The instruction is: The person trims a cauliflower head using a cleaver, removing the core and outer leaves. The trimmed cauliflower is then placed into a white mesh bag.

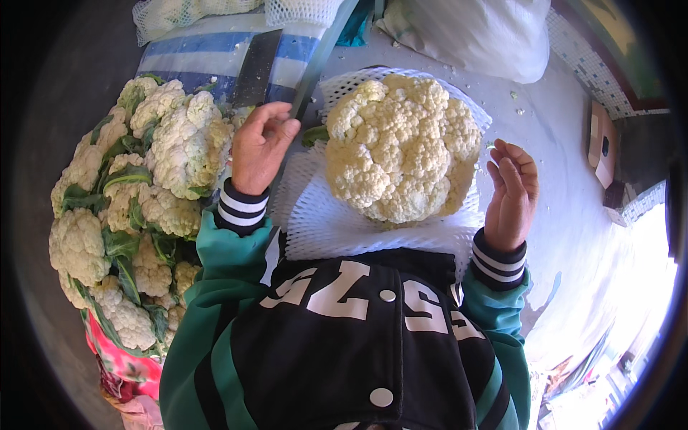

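A large cream-coloured cauliflower head (403, 150) rests on white foam netting (333, 231) in front of my body, with netting showing above and below it. My left hand (264, 145) is raised to the left of this head, fingers curled and apart, holding nothing. On the other side, my right hand (510, 188) stands off the head's right edge with bent fingers and an empty palm. Left of my left hand lies a big pile of cauliflowers (188, 145) with green leaves among them. The underside of the head is hidden.
A long dark blade (258, 67) lies on a blue-and-white striped surface (215, 45) beyond my left hand. More foam netting (188, 13) is at the top left. A large white sack (473, 37) stands at the top, and an open cardboard box (602, 142) is at the right.
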{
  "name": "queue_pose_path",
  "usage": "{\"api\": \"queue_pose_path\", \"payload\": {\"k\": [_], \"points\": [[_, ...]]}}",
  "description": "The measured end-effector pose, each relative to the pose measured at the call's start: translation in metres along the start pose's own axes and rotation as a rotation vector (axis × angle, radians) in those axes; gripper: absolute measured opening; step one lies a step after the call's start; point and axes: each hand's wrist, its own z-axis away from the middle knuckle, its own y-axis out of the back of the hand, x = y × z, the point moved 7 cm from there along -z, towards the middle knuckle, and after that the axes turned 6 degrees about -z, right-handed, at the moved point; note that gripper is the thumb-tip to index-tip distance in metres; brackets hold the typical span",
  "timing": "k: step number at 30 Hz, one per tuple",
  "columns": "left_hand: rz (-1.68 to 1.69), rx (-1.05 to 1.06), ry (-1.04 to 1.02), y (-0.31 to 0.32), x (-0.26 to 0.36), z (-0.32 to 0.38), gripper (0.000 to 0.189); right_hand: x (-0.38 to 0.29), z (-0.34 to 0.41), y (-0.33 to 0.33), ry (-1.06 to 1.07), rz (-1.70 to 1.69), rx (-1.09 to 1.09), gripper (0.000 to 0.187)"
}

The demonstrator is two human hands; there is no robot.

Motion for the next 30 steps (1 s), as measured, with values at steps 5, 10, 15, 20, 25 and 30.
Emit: {"api": "queue_pose_path", "payload": {"k": [5, 10, 15, 20, 25, 30], "points": [[0.153, -0.205, -0.08, -0.034, 0.034, -0.001, 0.045, 0.007, 0.009, 0.001, -0.033, 0.022, 0.018, 0.021], [0.091, -0.103, -0.175, -0.033, 0.04, 0.008, 0.042, 0.005, 0.015, -0.006, -0.011, 0.062, -0.069, 0.023], [-0.095, -0.106, -0.28, -0.021, 0.044, 0.012, 0.04, 0.0, 0.008, 0.011, -0.026, 0.169, -0.033, 0.024], [0.095, -0.069, -0.174, -0.008, 0.034, 0.026, 0.034, -0.016, -0.006, 0.002, 0.006, 0.166, -0.171, 0.02], [0.059, 0.104, -0.411, 0.0, 0.078, 0.014, 0.037, -0.044, -0.002, -0.055, 0.151, 0.279, -0.29, 0.021], [-0.024, -0.003, -0.532, -0.017, 0.127, 0.012, 0.05, -0.054, 0.001, -0.097, 0.073, 0.171, -0.359, 0.015]]}}
